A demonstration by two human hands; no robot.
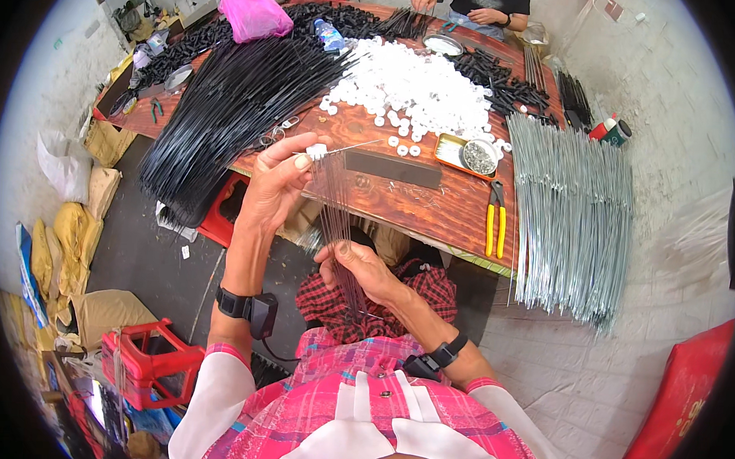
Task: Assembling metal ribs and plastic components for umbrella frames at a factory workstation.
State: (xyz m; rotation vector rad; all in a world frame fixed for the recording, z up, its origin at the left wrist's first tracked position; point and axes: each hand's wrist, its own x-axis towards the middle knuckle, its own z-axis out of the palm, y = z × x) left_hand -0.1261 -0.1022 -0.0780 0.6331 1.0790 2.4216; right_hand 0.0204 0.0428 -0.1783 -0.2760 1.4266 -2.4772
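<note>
My left hand (279, 178) is raised in front of the table edge, thumb and fingers pinching a small white plastic piece (317, 151). A thin light wire juts out to the right from near that piece. Below it runs a sparse bundle of long thin dark metal rods (333, 204), spread slightly apart. Lower down, my right hand (360, 270) is closed around these rods, and their ends stick out below it over my lap. How the rods' upper ends meet the white piece is too small to tell.
On the wooden table (393, 202) lie white plastic rings (421, 86), black rods (226, 103), silver rods (570, 212), yellow-handled pliers (496, 218) and a tray of small metal parts (478, 156). A red stool (152, 364) stands lower left. Another person's hand (487, 17) is across the table.
</note>
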